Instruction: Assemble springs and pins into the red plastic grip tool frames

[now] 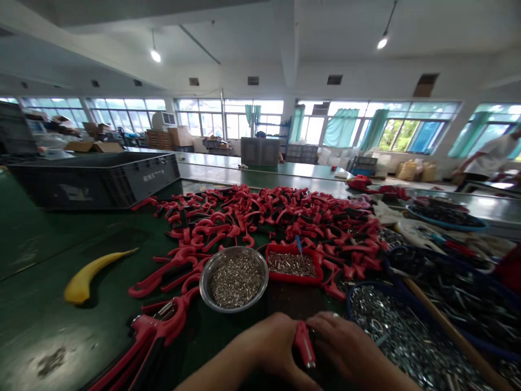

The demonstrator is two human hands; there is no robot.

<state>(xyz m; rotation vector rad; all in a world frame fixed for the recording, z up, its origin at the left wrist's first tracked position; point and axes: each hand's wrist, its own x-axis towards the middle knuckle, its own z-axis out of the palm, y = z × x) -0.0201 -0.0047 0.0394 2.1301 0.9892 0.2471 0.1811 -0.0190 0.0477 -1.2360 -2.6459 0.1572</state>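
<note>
Both forearms reach in from the near edge of the green workbench point(40, 228), and the left hand point(272, 347) and right hand point(345, 347) sit close together, curled over a small red plastic handle piece point(304, 343). The piece is clamped between them, upright and slightly tilted, with a metal tip point(311, 364) poking out below the fingers.

Just ahead of the hands stand a steel bowl point(202, 282) of small metal fittings and a red tray point(293, 281) of similar parts. Beside the right hand, a blue basin point(358, 291) holds steel washers, with a wooden stick point(451, 326) lying across its far side. Large red-and-black tool handles point(158, 326) lie near the left hand, and a wide heap of red parts point(260, 217) spreads beyond the bowl. Farther left are a yellow curved piece point(87, 277) and a grey plastic crate point(93, 179). A co-worker in white point(488, 157) stands at the far right.
</note>
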